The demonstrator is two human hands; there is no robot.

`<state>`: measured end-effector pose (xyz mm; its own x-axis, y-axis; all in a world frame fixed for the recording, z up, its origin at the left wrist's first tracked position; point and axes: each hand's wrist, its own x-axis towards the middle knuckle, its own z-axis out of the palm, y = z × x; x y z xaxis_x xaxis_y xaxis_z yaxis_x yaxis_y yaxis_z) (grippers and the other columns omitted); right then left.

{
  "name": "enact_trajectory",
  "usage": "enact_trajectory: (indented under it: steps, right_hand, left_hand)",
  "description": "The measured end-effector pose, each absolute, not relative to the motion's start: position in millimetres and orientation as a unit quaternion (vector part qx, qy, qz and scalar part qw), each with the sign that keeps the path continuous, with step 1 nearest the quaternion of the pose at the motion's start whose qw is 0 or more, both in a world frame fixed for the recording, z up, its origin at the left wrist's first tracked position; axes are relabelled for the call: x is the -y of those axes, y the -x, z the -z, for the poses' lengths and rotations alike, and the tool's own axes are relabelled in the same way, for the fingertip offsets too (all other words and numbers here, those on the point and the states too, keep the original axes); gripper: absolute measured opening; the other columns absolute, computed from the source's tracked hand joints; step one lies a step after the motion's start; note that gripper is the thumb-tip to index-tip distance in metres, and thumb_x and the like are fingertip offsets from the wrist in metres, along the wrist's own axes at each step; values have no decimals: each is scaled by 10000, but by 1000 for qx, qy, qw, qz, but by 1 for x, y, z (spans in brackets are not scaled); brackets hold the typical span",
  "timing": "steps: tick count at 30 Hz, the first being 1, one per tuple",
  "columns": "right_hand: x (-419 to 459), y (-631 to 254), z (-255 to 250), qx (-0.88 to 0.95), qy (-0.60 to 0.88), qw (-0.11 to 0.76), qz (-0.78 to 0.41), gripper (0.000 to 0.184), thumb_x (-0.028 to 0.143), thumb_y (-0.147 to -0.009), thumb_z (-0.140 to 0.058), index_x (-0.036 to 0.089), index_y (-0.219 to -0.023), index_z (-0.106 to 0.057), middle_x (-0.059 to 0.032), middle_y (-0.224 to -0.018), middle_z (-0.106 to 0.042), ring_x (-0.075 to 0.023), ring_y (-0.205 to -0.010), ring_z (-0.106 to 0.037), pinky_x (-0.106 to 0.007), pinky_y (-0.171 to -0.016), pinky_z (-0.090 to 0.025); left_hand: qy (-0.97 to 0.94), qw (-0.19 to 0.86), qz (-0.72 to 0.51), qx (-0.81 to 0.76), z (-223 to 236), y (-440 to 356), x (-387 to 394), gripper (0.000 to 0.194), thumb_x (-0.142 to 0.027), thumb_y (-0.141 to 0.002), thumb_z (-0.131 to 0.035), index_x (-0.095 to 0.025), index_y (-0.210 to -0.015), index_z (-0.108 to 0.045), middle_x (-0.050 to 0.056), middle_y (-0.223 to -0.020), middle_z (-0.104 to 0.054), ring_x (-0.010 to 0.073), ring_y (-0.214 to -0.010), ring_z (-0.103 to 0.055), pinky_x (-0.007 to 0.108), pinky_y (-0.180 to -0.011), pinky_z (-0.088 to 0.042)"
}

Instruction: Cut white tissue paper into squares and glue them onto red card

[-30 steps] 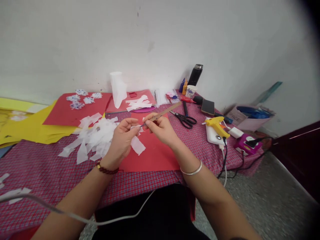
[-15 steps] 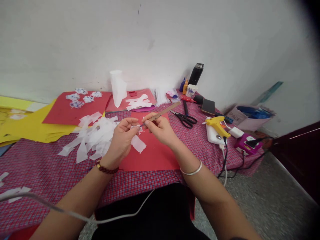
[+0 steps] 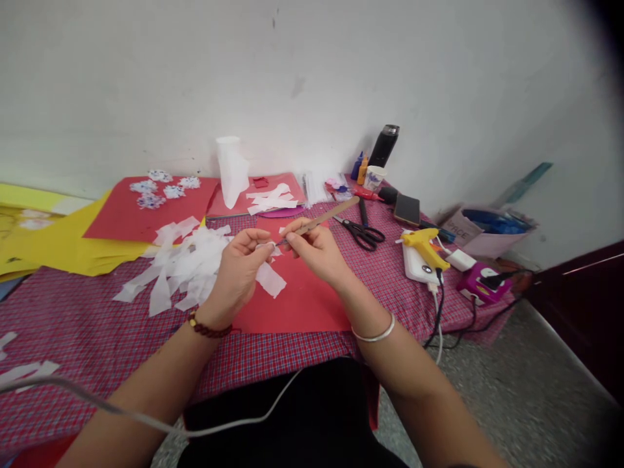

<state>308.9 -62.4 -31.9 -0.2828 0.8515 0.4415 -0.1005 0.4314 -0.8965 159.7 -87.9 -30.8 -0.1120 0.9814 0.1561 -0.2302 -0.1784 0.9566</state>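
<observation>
My left hand [image 3: 242, 266] is closed, thumb and fingertips pinching a small bit of white paper [image 3: 266, 247]. My right hand [image 3: 314, 250] is closed around a long, flat, tan tool [image 3: 327, 215] that narrows to a thin dark tip. That tip points at the paper, close to my left fingertips; whether they touch I cannot tell. A white paper strip [image 3: 271, 281] shows just below my fingers, over a red sheet [image 3: 297, 305]. Left of my left hand lies a loose heap of white paper strips [image 3: 190, 266].
White-and-blue paper flowers [image 3: 151, 201] rest on another red sheet [image 3: 112, 218] at back left, near yellow sheets [image 3: 73, 244]. To the right are black scissors [image 3: 363, 234], a yellow glue gun [image 3: 422, 244], a phone [image 3: 407, 208] and a black flask [image 3: 383, 146]. A cable [image 3: 195, 431] crosses in front.
The tan tool has tilted slightly, its far end now a little further right. Both hands stay in nearly the same place, and the paper remains pinched.
</observation>
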Motion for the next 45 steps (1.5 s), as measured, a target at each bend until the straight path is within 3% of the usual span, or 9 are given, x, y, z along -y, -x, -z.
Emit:
enact_trajectory:
  steps: [28, 36, 45]
  right_hand:
    - [65, -309, 33, 698, 317, 509, -391, 131, 270, -895, -502, 181, -876, -597, 6, -743, -597, -100, -630, -542, -236, -575, -416]
    - [66, -309, 33, 708, 325, 497, -382, 146, 280, -903, -492, 179, -874, -594, -1, -763, -618, -101, -653, -551, -234, -591, -420]
    - [66, -308, 33, 688, 311, 511, -410, 134, 297, -890, -520, 186, -879, -592, 3, -746, -601, -108, -652, -556, -241, -579, -426]
  left_hand:
    - [-456, 502, -624, -387, 33, -160, 88, 209, -158, -618, -760, -166, -793, -645, -18, -661, -621, 92, -566, -547, 228, -577, -445]
    - [-436, 518, -623, -392, 34, -160, 87, 212, -110, -599, -690, -172, -796, -642, -22, -654, -621, 97, -556, -554, 221, -535, -444]
    - [-470, 492, -614, -400, 32, -160, 89, 179, -171, -661, -727, -173, -806, -623, -18, -654, -600, 99, -565, -554, 226, -544, -448]
